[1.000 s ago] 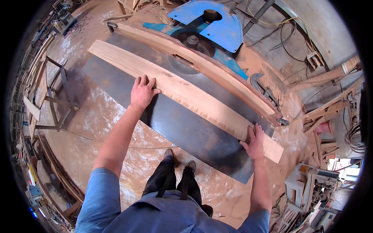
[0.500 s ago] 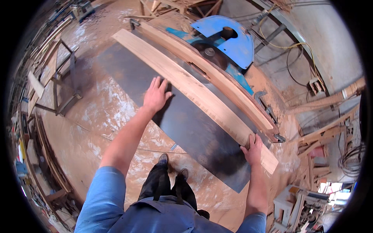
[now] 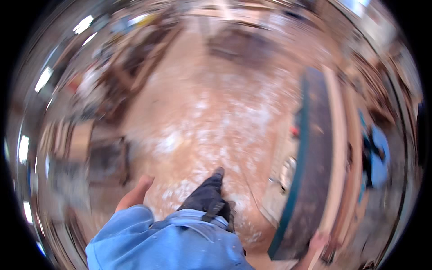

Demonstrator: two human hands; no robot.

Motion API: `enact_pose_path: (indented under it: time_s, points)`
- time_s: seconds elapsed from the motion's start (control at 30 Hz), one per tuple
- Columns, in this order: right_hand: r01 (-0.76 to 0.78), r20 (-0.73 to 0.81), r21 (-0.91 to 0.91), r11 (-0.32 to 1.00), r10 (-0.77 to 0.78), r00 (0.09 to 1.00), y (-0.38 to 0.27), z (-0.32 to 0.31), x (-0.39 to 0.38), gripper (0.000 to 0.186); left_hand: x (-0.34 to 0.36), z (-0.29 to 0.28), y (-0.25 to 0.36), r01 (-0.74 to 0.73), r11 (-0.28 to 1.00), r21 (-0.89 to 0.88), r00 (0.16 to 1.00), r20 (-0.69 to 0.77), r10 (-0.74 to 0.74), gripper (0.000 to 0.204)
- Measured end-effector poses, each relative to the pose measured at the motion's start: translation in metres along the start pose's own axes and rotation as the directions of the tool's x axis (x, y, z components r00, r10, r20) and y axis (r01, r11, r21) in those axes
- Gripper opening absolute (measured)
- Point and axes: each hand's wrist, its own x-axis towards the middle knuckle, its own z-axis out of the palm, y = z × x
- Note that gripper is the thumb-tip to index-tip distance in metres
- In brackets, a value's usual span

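The whole view is smeared by motion. My right hand [image 3: 319, 240] is at the near end of a long pale wooden plank [image 3: 334, 148], seemingly touching it; its fingers are too blurred to read. The plank lies along the dark metal machine table [image 3: 313, 148], beside a wooden fence [image 3: 355, 157]. Beyond the fence is the machine's blue guard [image 3: 379, 156]. My left hand [image 3: 146, 181] hangs over the floor, away from the table, with no held thing visible. Blur hides the shape of its fingers.
Below the table edge, the machine's side [image 3: 279, 184] carries a red button [image 3: 294, 131]. White dust streaks the brown floor [image 3: 202, 112]. Stacked wood [image 3: 72, 139] and a dark stand [image 3: 108, 159] are at left, with a wooden frame [image 3: 135, 76] farther back.
My view has swung left, so the machine now appears at the right. My left hand has left the table and moved out to the left. My right hand stays by the plank's near end.
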Motion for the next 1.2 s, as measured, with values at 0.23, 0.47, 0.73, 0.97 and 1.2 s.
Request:
enact_pose_path:
  time_s: [0.23,0.47,0.73,0.97,1.2]
  points:
    - [0.556,-0.322,0.133,0.821,-0.494,0.807,-0.189,-0.144,-0.055,0.036,-0.073,0.128,-0.234,0.19,0.938,-0.289,0.981,0.008,-0.196,0.046]
    - [0.45,0.2,0.63,0.633,-0.693,0.693,-0.352,-0.079,-0.107,0.043,-0.119,0.211,-0.221,-0.255,0.882,-0.396,0.963,-0.026,0.267,0.047]
    - [0.631,0.4,0.54,0.557,-0.83,0.389,-0.461,-0.057,-0.248,0.036,-0.068,0.212,-0.389,-0.118,0.557,-0.822,0.989,-0.146,-0.006,0.032]
    - [0.703,0.555,0.407,0.583,-0.769,0.317,-0.477,0.004,-0.254,0.039,-0.079,0.178,-0.465,0.244,-0.178,-0.953,0.877,0.295,-0.379,0.024]
    - [0.578,0.395,0.58,0.573,-0.819,0.416,-0.499,-0.001,-0.266,0.039,-0.023,0.106,-0.316,0.224,0.398,-0.89,0.96,0.273,0.069,0.021]
